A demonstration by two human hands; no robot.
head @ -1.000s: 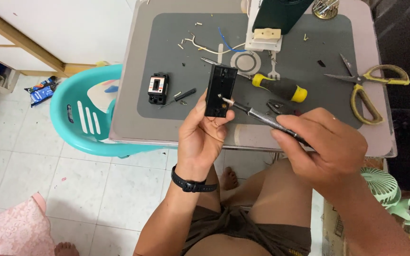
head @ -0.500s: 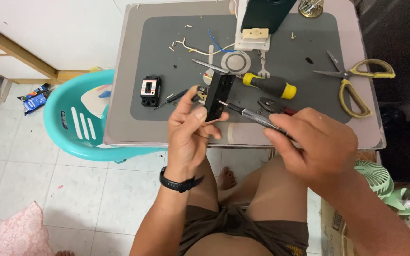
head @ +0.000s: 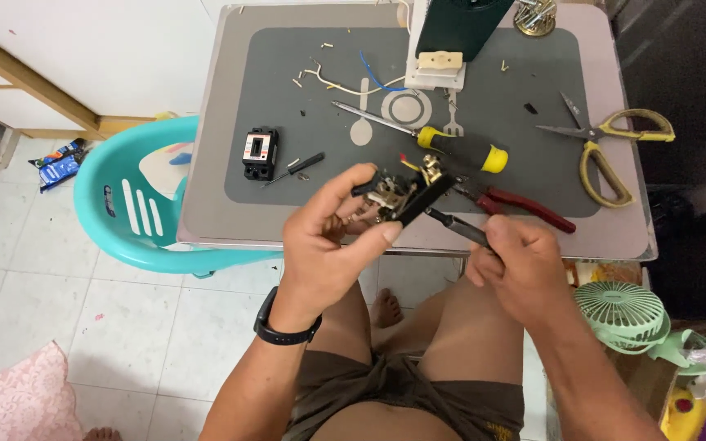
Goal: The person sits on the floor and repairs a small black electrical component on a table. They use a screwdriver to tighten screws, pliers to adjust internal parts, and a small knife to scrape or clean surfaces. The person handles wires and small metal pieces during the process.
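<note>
At frame centre, the left hand point(head: 324, 245) pinches a black switch module point(head: 406, 194) between thumb and fingers, just above the surface point(head: 206, 196) edge. The right hand point(head: 520, 265) grips a dark screwdriver point(head: 459, 229) whose tip, hidden, meets the module's underside.

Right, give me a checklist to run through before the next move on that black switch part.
1. Left hand grips the black part: ok, fingers and thumb pinch it above the table edge.
2. Right hand holds the tool: ok, fist closed on its handle.
3. Tool tip seated in a screw: cannot tell, the tip is hidden at the part.
4. Spare yellow screwdriver nearby: ok, lying on the mat.
5. Red pliers clear of the hands: ok, lying apart, beside the right hand.
6. Loose small bits on the mat: not ok, several lie scattered near the wires.
</note>
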